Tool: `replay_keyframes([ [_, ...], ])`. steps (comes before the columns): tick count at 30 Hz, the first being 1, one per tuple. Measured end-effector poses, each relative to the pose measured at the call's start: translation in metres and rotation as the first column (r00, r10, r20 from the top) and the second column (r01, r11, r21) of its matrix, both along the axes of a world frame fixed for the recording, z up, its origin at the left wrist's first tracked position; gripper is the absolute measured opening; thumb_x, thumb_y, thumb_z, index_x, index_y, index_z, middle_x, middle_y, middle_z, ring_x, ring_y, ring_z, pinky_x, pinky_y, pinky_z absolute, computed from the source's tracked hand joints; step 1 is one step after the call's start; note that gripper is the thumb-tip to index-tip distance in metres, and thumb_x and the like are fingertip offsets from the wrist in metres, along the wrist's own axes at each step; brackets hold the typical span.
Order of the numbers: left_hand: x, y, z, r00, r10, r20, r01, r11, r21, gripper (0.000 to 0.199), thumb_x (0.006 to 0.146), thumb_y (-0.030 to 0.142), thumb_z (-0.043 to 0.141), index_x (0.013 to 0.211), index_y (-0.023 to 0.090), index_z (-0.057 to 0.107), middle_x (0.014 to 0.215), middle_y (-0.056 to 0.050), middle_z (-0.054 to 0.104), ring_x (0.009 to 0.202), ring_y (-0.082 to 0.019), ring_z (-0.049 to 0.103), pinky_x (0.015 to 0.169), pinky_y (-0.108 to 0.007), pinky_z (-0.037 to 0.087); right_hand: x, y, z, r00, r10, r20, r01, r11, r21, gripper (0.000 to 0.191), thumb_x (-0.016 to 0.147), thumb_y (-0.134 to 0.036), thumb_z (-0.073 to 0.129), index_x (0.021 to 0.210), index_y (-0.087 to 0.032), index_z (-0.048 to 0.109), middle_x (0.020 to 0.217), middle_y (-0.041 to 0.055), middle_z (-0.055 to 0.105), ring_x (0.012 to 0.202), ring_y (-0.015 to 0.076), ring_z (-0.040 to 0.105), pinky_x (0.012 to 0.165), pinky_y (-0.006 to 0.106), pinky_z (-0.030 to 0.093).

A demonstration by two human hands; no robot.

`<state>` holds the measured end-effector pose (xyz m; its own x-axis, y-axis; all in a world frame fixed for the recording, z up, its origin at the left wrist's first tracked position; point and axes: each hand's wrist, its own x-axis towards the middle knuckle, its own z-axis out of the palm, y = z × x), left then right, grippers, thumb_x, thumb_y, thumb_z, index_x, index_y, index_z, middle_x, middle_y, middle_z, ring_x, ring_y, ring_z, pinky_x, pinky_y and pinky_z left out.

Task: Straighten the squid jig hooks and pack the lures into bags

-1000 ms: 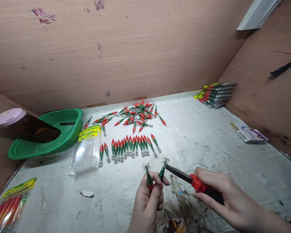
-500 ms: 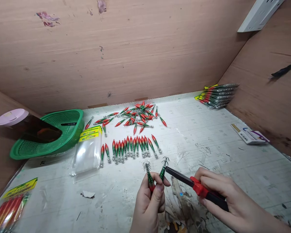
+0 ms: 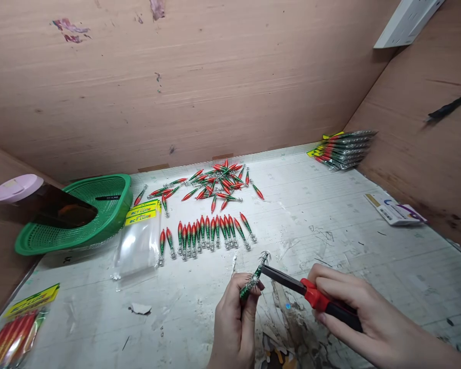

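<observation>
Two red-and-green fishing lures (image 3: 246, 292) with spiky metal hook crowns are in my left hand (image 3: 236, 312), pinched between thumb and fingers. One lure's crown points toward me and overlaps the other lure, so their bodies are partly hidden. My right hand (image 3: 353, 302) is wrapped around the red and black handles of long-nose pliers (image 3: 315, 296). The pliers' dark jaws reach the farther lure just below its hooks; whether they grip it I cannot tell. Beyond my hands, a row of similar lures (image 3: 207, 233) lies side by side on the table.
A loose pile of lures (image 3: 223, 184) lies farther back. At left are a green basket (image 3: 125, 205) holding a pink-lidded bottle (image 3: 61, 202), clear bags (image 3: 138, 246) and a packed lure bag (image 3: 15, 333). Packed lures (image 3: 346, 148) and a card (image 3: 394, 210) sit at right.
The nearer lure in my left hand has tilted over to the right, its hooks now across the other lure. The pliers have stayed almost in place at the farther lure.
</observation>
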<state>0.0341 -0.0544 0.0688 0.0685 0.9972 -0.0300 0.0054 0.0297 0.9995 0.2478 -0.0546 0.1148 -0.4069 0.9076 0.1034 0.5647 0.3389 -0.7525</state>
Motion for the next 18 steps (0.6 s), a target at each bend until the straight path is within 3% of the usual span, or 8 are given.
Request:
replay_keyframes([
  [7, 0.0012, 0.0004, -0.0023, 0.997, 0.017, -0.079, -0.017, 1.000, 0.002, 0.024, 0.094, 0.040, 0.046, 0.085, 0.022, 0.059, 0.080, -0.004, 0.057, 0.070, -0.016, 0.049, 0.067, -0.028, 0.039, -0.0036, 0.0008, -0.0009, 0.999, 0.012, 0.030, -0.011, 0.999, -0.035, 0.012, 0.080, -0.012, 0.054, 0.076, -0.023, 0.053, 0.069, 0.0004, 0.056, 0.060, 0.0160, 0.056, 0.054, 0.025, 0.046],
  [18, -0.0008, -0.0015, -0.0027, 0.998, 0.067, -0.019, -0.068, 0.997, -0.029, 0.028, 0.091, 0.047, 0.051, 0.081, 0.022, 0.059, 0.086, -0.006, 0.058, 0.072, -0.017, 0.051, 0.050, -0.024, 0.030, -0.0028, 0.0024, 0.0039, 1.000, 0.013, 0.011, -0.013, 1.000, -0.001, 0.014, 0.082, -0.015, 0.051, 0.078, -0.026, 0.059, 0.078, 0.0043, 0.063, 0.074, 0.0210, 0.063, 0.054, 0.027, 0.051],
])
